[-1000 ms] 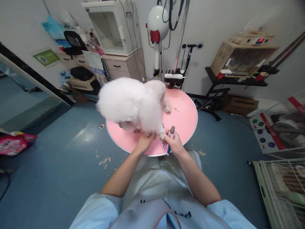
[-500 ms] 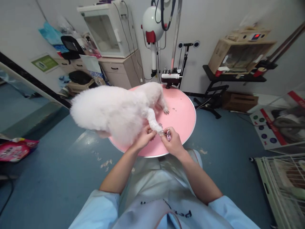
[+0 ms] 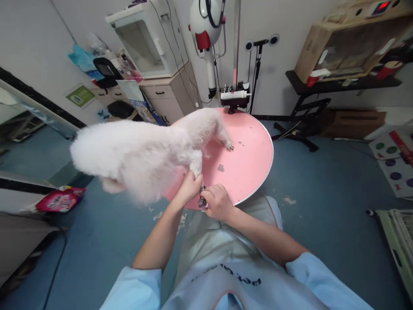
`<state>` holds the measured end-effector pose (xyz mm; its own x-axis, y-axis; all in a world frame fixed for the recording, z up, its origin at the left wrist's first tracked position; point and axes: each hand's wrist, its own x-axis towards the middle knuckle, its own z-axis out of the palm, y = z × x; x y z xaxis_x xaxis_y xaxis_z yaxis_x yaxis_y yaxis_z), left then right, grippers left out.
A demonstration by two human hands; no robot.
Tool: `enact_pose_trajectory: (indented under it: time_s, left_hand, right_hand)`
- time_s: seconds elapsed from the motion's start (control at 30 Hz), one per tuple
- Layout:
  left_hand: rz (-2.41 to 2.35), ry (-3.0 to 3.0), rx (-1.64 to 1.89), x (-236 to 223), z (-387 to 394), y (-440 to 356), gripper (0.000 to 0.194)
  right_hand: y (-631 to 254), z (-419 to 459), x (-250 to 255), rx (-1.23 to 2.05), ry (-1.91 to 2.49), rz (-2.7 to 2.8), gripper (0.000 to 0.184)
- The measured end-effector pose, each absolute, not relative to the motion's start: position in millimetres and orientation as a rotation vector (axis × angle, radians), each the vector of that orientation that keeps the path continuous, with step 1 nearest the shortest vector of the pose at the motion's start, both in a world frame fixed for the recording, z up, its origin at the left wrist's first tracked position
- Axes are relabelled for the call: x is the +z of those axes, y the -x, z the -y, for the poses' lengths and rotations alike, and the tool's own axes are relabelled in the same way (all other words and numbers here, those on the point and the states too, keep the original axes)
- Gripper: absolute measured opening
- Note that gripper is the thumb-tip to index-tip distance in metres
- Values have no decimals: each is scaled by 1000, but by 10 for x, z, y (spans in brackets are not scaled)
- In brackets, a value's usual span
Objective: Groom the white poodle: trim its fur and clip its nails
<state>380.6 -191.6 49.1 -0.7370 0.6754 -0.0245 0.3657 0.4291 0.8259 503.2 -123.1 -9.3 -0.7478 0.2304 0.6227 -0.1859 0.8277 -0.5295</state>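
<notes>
A fluffy white dog (image 3: 135, 150) stands on a round pink grooming table (image 3: 251, 159), its body stretching out past the table's left edge. My left hand (image 3: 189, 187) is closed around the dog's leg just above the paw, at the table's near edge. My right hand (image 3: 217, 202) grips a small nail clipper (image 3: 202, 200), whose metal tip shows right at the paw. Both hands touch at the paw. The clipper's handle is hidden inside my fist.
A stand dryer (image 3: 206, 26) and a tool holder (image 3: 234, 97) rise behind the table. Cabinets with a white box (image 3: 151, 38) stand at back left, a black shelf (image 3: 342, 84) at back right. Fur clumps (image 3: 288, 200) lie on the blue floor; a wire cage (image 3: 398, 232) is at right.
The dog has stretched further left off the table. Both my hands moved left and nearer with the leg; the clipper, earlier upright and pink in view, is now mostly hidden in my fist.
</notes>
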Motion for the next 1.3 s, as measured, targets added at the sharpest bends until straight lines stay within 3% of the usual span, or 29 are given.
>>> enact_pose_trajectory:
  time_s: [0.17, 0.27, 0.33, 0.43, 0.57, 0.87, 1.13, 1.3]
  left_hand:
    - [-2076, -787, 1281, 500, 1949, -3804, 14]
    - [-2153, -767, 1220, 509, 1969, -3817, 17]
    - [-2397, -787, 1139, 531, 1981, -3873, 18]
    - [-2793, -678, 893, 559, 1976, -4028, 34]
    - [-2891, -465, 720, 512, 1919, -4206, 41]
    - [-2911, -529, 882, 443, 1888, -4157, 36]
    - [-2396, -699, 1381, 468, 2055, -4138, 28]
    - [-2186, -721, 1517, 484, 2118, -4149, 24]
  right_hand:
    - [-4866, 1096, -173, 2320, 532, 1589, 37]
    - [-4690, 1143, -203, 2901, 462, 1262, 43]
    - [-4613, 1213, -217, 2826, 508, 1181, 40]
    - [-4573, 1284, -262, 2379, 626, 1314, 33]
    - [-4613, 1287, -375, 2046, 581, 1594, 23]
    - [-4724, 1188, -423, 2096, 419, 1761, 21]
    - [-4562, 900, 18, 2286, 267, 1679, 27]
    - [-4476, 790, 210, 2258, 40, 1769, 23]
